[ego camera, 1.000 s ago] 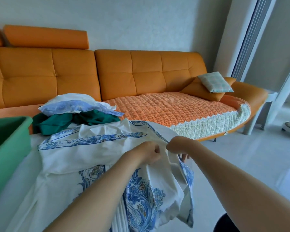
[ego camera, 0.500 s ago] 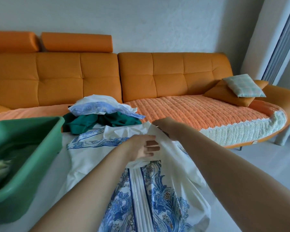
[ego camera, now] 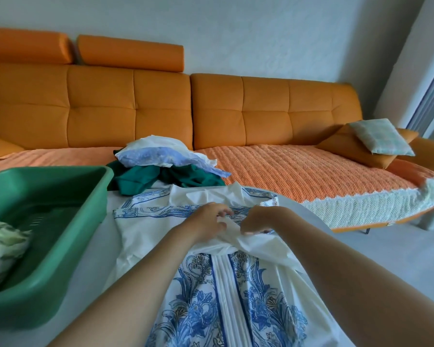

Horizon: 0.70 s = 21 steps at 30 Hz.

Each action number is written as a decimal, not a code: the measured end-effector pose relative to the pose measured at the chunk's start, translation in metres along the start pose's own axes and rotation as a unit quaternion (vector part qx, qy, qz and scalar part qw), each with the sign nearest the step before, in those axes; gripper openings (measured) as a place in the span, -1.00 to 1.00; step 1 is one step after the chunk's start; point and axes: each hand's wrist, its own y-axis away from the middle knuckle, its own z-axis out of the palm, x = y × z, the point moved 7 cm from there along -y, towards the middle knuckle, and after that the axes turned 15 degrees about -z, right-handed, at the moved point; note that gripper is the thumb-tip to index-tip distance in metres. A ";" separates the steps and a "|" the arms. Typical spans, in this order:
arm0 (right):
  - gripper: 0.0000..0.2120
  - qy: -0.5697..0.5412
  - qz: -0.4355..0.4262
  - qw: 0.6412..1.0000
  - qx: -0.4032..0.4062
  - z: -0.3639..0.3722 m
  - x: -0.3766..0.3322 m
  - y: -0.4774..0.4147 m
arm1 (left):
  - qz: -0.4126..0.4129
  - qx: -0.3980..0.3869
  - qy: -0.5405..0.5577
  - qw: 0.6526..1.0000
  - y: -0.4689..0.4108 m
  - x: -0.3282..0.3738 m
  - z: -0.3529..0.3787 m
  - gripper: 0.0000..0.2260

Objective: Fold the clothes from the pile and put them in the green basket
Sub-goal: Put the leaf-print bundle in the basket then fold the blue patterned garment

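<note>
We pinch the dress [ego camera: 223,304] at its bunched middle, left hand [ego camera: 208,221] and right hand [ego camera: 259,219] together; an uneven pull could skew the fold or drag it off the surface [ego camera: 85,284].

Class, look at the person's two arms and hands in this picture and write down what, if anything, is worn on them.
Both arms are bare: the left forearm and right forearm show no sleeve up to the picture's edge. The left hand and right hand wear no gloves, and no watch, bracelet or ring is visible.
</note>
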 end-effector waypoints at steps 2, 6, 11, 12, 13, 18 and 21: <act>-0.80 0.047 0.015 0.999 -0.006 0.001 0.006 0.006 | 0.062 -0.033 -0.106 0.992 0.008 0.014 0.017 -0.70; -0.77 0.020 -0.013 0.997 0.067 -0.014 0.006 0.013 | 0.080 0.004 -0.178 0.981 0.013 0.018 0.021 -0.75; -0.66 -0.166 0.010 0.962 0.217 -0.046 -0.008 0.029 | 0.048 0.091 -0.068 0.992 0.025 0.023 -0.016 -0.80; -0.66 -0.242 0.023 0.941 0.236 -0.049 -0.012 0.030 | 0.031 0.099 -0.014 0.994 0.027 0.023 -0.026 -0.80; -0.66 -0.274 0.019 0.931 0.242 -0.054 -0.019 0.027 | 0.012 0.107 0.044 0.993 0.029 0.021 -0.035 -0.81; -0.85 -0.569 -0.022 0.803 0.176 -0.050 -0.062 0.005 | -0.107 -0.027 0.359 0.927 0.028 0.002 -0.050 -0.60; -0.85 -0.626 -0.072 0.767 0.119 -0.042 -0.088 -0.010 | -0.115 -0.051 0.303 0.945 0.023 -0.015 -0.055 -0.43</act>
